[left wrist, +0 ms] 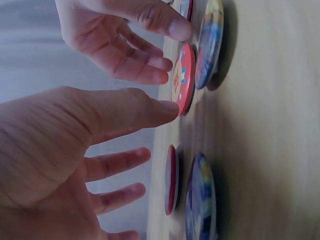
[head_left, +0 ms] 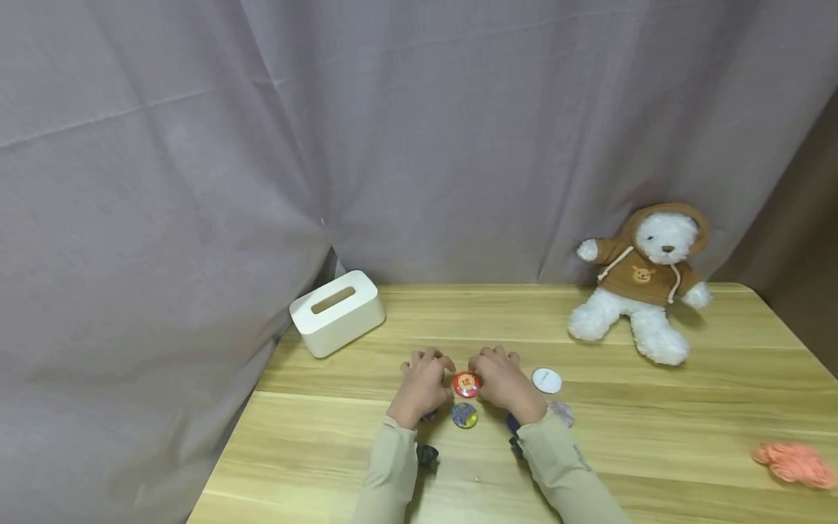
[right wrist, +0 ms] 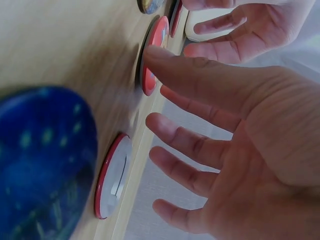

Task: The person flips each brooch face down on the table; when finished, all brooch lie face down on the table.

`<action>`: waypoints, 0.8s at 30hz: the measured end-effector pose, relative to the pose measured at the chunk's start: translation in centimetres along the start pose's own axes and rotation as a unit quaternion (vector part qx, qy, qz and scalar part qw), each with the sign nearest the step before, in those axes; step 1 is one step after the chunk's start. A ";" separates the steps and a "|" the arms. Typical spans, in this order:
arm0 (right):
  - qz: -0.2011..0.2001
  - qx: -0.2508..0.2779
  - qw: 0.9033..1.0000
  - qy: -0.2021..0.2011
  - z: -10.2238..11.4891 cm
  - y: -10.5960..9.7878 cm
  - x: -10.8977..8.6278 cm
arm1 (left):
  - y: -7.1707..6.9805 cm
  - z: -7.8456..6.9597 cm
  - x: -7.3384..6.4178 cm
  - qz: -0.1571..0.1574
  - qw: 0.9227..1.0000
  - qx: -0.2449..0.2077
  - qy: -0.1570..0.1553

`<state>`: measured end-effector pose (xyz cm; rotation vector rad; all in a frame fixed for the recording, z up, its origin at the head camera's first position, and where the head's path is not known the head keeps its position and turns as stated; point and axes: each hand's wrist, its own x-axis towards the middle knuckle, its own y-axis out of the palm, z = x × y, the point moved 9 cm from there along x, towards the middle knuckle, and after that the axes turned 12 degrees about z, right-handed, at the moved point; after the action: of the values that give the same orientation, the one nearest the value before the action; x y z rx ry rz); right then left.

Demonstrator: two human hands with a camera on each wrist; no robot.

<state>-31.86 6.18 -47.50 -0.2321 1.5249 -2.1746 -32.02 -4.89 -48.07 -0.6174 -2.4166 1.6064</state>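
A red round badge (head_left: pixel 466 384) with a gold centre lies flat on the table between the two hands. My left hand (head_left: pixel 422 383) is on its left, and in the left wrist view the thumb tip meets the badge's edge. From the other side my right hand (head_left: pixel 505 378) reaches in; its thumb overlaps the badge in the right wrist view. The other fingers of both hands are spread and loosely bent. Nearer me sits a blue and yellow badge (head_left: pixel 465 415). A red-rimmed badge (left wrist: pixel 171 180) and a multicoloured badge (left wrist: pixel 201 200) lie beside my left hand.
Right of the right hand are a white-faced badge (head_left: pixel 546 380), a pale lilac badge (head_left: pixel 561 413) and a dark blue badge (right wrist: pixel 45 160). A white tissue box (head_left: pixel 340 316) stands back left. A teddy bear (head_left: pixel 644 284) and pink yarn (head_left: pixel 795 464) are to the right.
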 end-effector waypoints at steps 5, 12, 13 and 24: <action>0.005 -0.003 1.000 -0.001 -0.1 0.1 0.3 | 0.0 0.1 0.0 -0.001 1.000 0.003 0.005; 0.008 0.003 1.000 0.001 -0.2 0.4 0.5 | 0.4 0.0 -0.2 0.007 1.000 0.006 0.007; 0.007 0.004 1.000 -0.001 -0.2 0.4 0.5 | 0.4 0.0 -0.1 0.008 1.000 0.007 0.007; 0.002 0.001 1.000 -0.016 -0.2 0.6 0.9 | 0.7 -0.4 0.5 0.012 1.000 0.024 0.007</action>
<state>-32.52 5.78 -48.27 -0.2617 1.5054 -2.1591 -32.17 -4.06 -48.62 -0.6500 -2.3629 1.6583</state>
